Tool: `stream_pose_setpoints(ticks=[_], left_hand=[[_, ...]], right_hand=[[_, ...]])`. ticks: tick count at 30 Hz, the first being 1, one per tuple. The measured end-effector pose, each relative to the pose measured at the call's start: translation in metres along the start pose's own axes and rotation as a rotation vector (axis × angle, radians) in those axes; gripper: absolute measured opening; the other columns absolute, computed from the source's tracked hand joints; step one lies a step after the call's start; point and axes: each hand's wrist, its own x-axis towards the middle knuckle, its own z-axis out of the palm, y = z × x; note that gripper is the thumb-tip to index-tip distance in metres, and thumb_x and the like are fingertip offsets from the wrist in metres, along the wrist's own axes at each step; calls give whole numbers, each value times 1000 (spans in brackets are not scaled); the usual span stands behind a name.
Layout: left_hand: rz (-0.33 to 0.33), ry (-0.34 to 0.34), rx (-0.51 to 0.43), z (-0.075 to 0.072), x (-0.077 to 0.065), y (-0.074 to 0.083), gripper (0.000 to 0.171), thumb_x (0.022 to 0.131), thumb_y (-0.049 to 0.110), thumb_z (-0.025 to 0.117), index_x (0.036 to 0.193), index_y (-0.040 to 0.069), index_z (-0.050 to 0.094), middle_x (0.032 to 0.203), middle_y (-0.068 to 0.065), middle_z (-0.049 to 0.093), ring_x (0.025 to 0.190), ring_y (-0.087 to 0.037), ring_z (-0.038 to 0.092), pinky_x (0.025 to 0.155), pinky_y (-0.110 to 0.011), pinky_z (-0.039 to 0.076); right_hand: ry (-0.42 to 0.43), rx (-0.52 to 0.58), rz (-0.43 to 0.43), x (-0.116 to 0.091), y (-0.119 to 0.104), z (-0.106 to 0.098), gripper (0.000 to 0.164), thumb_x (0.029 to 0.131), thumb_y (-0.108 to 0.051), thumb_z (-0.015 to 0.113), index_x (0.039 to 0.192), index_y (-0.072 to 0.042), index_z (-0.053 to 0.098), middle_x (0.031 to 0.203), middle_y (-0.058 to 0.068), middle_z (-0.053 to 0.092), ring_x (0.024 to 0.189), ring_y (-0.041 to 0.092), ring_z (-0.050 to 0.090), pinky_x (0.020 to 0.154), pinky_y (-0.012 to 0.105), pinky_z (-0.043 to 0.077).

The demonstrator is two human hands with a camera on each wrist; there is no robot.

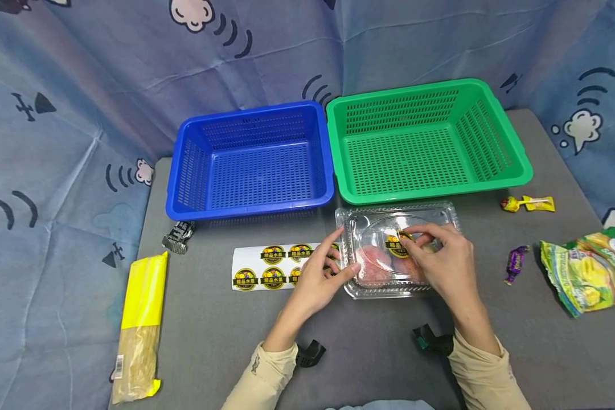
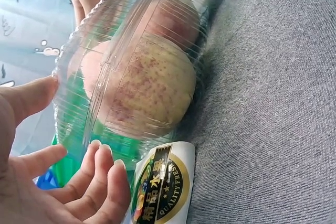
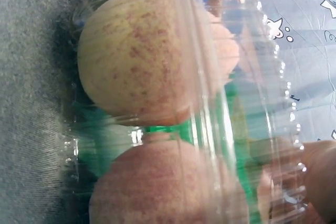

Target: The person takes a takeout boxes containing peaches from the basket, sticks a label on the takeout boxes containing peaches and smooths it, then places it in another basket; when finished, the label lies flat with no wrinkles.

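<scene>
Container [image 1: 389, 292], clear and lidded: sits right of the middle of the desk [image 1: 369, 353], just nearer than the green basket [image 1: 441, 192]; holds round pink-and-yellow fruit [image 1: 374, 265]; right hand [image 1: 448, 259]: pinches the edge of a round black-and-gold sticker [image 1: 397, 247] over the lid, with thumb and finger narrowed together; whether stuck down, cannot tell; left hand [image 1: 318, 276]: spreads fingers loosely, touches the container's left side with the thumb; sticker sheet [image 1: 284, 269]: lies partly beneath; blue basket [image 1: 251, 209]: stands towards the desk's far edge; yellow-ended packet [image 1: 140, 327]: lies along its left edge.
</scene>
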Motion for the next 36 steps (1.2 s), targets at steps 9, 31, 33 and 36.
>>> stream_pose_setpoints(ticks=[9, 31, 33, 36], left_hand=[[0, -7, -4, 0, 0, 0, 74, 98, 35, 76, 164, 32, 41, 114, -7, 62, 87, -7, 58, 76, -23, 52], [-3, 0, -9, 1, -1, 0, 76, 97, 34, 77, 163, 33, 41, 113, -6, 62, 86, -8, 57, 75, -23, 52], [-5, 1, -11, 1, -1, -1, 76, 97, 34, 77, 163, 33, 41, 113, -6, 62, 86, -8, 57, 75, -23, 52], [-7, -1, -18, 1, 0, -1, 75, 97, 34, 77, 163, 33, 41, 113, -6, 62, 86, -8, 58, 75, -23, 52]], right_hand=[[10, 1, -15, 1, 1, 1, 16, 83, -9, 90, 99, -9, 84, 75, 11, 74, 80, 1, 52, 70, 24, 32], [10, 36, -72, 0, 2, 0, 26, 80, 2, 90, 104, 1, 81, 103, 20, 64, 105, 34, 56, 89, 44, 38], [3, 37, -71, 1, 2, 1, 24, 83, 3, 87, 106, 1, 80, 107, 20, 63, 108, 36, 56, 90, 47, 38], [0, 33, -58, 1, 2, 1, 22, 87, 0, 84, 109, 0, 79, 110, 21, 64, 110, 38, 56, 91, 48, 39]])
